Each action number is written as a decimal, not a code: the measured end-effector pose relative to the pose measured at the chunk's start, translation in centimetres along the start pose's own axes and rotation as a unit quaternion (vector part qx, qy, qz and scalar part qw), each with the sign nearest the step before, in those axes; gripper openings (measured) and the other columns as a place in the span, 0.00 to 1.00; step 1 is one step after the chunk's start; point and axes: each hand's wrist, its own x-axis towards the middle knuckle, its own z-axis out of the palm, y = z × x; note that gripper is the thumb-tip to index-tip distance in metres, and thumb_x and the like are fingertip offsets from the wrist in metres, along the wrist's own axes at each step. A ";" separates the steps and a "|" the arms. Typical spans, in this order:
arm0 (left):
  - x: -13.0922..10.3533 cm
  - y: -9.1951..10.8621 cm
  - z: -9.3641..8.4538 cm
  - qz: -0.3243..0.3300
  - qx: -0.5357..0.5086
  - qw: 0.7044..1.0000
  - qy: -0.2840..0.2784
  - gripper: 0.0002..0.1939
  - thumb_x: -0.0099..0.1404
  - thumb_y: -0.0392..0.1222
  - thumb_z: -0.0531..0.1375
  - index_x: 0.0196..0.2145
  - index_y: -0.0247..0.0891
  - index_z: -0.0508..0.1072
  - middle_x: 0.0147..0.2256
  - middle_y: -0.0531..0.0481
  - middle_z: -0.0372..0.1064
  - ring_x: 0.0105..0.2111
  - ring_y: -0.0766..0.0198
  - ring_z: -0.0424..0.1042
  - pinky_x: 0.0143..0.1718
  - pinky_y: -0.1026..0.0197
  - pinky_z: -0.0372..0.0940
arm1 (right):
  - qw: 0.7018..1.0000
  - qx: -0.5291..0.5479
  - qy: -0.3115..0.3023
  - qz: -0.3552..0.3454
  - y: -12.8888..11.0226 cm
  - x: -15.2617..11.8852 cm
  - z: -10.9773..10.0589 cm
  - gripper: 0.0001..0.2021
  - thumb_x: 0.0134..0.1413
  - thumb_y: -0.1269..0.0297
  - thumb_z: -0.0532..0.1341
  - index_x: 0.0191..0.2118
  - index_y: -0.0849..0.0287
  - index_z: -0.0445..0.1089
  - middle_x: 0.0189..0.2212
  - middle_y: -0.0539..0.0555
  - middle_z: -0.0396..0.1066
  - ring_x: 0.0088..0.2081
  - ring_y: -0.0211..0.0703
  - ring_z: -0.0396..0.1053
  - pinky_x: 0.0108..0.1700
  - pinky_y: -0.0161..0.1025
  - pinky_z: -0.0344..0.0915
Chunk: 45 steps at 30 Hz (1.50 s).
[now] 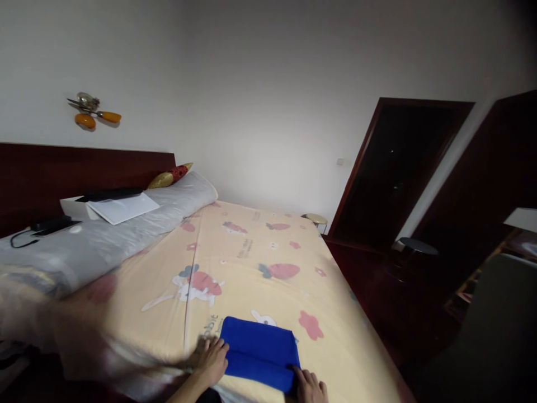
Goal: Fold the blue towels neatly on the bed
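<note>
A blue cloth [260, 348], folded into a rough rectangle with a crease across its middle, lies flat near the front of the bed. My left hand [213, 361] is closed at the cloth's left edge, its fingertips on the fabric. At the lower right corner my right hand [310, 386] pinches the cloth, the other fingers curled beside it. The lower part of the right hand falls outside the picture. Under the cloth spreads a pale yellow bedsheet [247, 240] printed with carrots and rabbits.
A grey rolled bedding bundle [126, 240] lies along the headboard [84, 168], carrying a white box [78, 208], a white sheet-like item [123, 208] and a black device with a cable [52, 224]. Right of the bed are stools [418, 246], a dark doorway [419, 173] and a grey chair back [499, 324].
</note>
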 end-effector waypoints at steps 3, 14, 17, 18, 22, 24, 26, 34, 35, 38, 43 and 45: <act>0.4 0.1 0.4 -0.004 0.017 1.000 0.021 0.26 0.61 0.33 0.46 0.56 0.37 0.66 0.59 0.39 0.63 0.62 0.51 0.55 0.63 0.42 0.43 | 1.000 -0.008 0.003 0.016 -0.4 0.5 -0.5 0.26 0.50 0.68 0.53 0.55 0.44 0.67 0.46 0.55 0.74 0.47 0.52 0.70 0.47 0.48 0.62; -0.9 4.6 3.9 0.258 -0.043 0.959 -0.104 0.42 0.59 0.44 0.56 0.67 0.37 0.43 0.69 0.42 0.38 0.68 0.52 0.38 0.67 0.42 0.38 | 0.970 0.045 -0.126 -0.201 -3.4 -0.4 1.8 0.36 0.51 0.62 0.54 0.66 0.43 0.44 0.63 0.52 0.56 0.60 0.52 0.62 0.52 0.46 0.65; -1.3 4.0 2.7 0.237 -0.027 0.967 -0.084 0.39 0.60 0.38 0.53 0.67 0.43 0.45 0.69 0.47 0.41 0.67 0.55 0.41 0.67 0.43 0.40 | 0.975 0.022 -0.111 -0.190 -2.7 -0.4 2.0 0.37 0.50 0.64 0.55 0.66 0.42 0.44 0.63 0.51 0.55 0.60 0.51 0.62 0.53 0.47 0.64; -1.4 3.7 2.1 0.214 -0.019 0.974 -0.076 0.39 0.59 0.35 0.52 0.66 0.45 0.47 0.68 0.49 0.42 0.67 0.56 0.42 0.66 0.43 0.41 | 0.978 0.016 -0.106 -0.181 -2.4 -0.3 1.9 0.36 0.50 0.65 0.55 0.66 0.41 0.45 0.63 0.50 0.55 0.60 0.51 0.62 0.54 0.48 0.64; -1.7 2.0 0.7 0.134 0.001 0.990 -0.046 0.39 0.57 0.30 0.49 0.66 0.45 0.49 0.67 0.49 0.47 0.66 0.57 0.47 0.66 0.44 0.43 | 0.990 -0.002 -0.076 -0.121 -0.7 -0.3 1.8 0.34 0.50 0.67 0.53 0.64 0.41 0.51 0.62 0.50 0.57 0.59 0.52 0.63 0.53 0.53 0.65; -1.6 1.1 0.8 0.117 0.005 0.992 -0.039 0.38 0.58 0.31 0.49 0.66 0.44 0.49 0.67 0.47 0.48 0.66 0.55 0.49 0.66 0.43 0.44 | 0.995 -0.011 -0.059 -0.082 0.1 -0.5 2.1 0.33 0.50 0.67 0.53 0.63 0.41 0.55 0.61 0.50 0.60 0.57 0.53 0.65 0.51 0.55 0.65; -1.4 0.6 1.4 0.104 0.018 0.994 -0.035 0.39 0.57 0.30 0.48 0.66 0.42 0.48 0.66 0.45 0.50 0.65 0.53 0.50 0.65 0.40 0.45 | 0.997 -0.018 -0.039 -0.058 0.4 -0.5 2.8 0.32 0.48 0.68 0.52 0.62 0.41 0.57 0.60 0.50 0.63 0.56 0.54 0.66 0.50 0.56 0.66; -0.6 1.7 3.0 0.186 0.068 0.980 -0.011 0.41 0.55 0.23 0.46 0.66 0.42 0.50 0.66 0.42 0.51 0.66 0.52 0.49 0.64 0.37 0.48 | 0.986 -0.026 0.041 -0.160 -0.9 0.0 4.8 0.29 0.47 0.70 0.55 0.56 0.38 0.65 0.53 0.49 0.72 0.50 0.53 0.71 0.47 0.49 0.66; -0.6 1.7 3.1 0.184 0.068 0.980 -0.015 0.40 0.56 0.24 0.46 0.65 0.42 0.51 0.64 0.42 0.54 0.65 0.52 0.52 0.63 0.38 0.49 | 0.985 -0.023 0.033 -0.168 -0.8 -0.1 4.7 0.30 0.47 0.70 0.55 0.57 0.38 0.65 0.51 0.48 0.73 0.48 0.53 0.72 0.47 0.48 0.66; -0.3 1.7 2.9 0.144 0.080 0.986 -0.013 0.38 0.57 0.23 0.45 0.64 0.44 0.54 0.63 0.42 0.58 0.62 0.51 0.57 0.61 0.39 0.53 | 0.990 -0.017 0.013 -0.140 -0.1 -0.2 3.7 0.31 0.45 0.70 0.56 0.57 0.38 0.64 0.52 0.48 0.73 0.47 0.55 0.72 0.46 0.51 0.66; 0.1 1.7 2.5 0.107 0.085 0.991 0.010 0.38 0.57 0.22 0.42 0.62 0.47 0.59 0.57 0.44 0.66 0.59 0.53 0.62 0.60 0.40 0.55 | 0.997 0.009 -0.005 -0.073 0.7 0.2 1.7 0.26 0.46 0.68 0.55 0.52 0.42 0.70 0.48 0.50 0.75 0.48 0.55 0.71 0.48 0.53 0.61; 0.2 1.6 2.3 0.109 0.067 0.992 0.013 0.34 0.59 0.24 0.43 0.60 0.45 0.61 0.55 0.44 0.67 0.59 0.54 0.62 0.62 0.41 0.51 | 0.997 0.025 -0.011 -0.072 0.4 0.3 1.2 0.22 0.44 0.68 0.55 0.47 0.46 0.72 0.44 0.52 0.77 0.46 0.53 0.72 0.49 0.50 0.59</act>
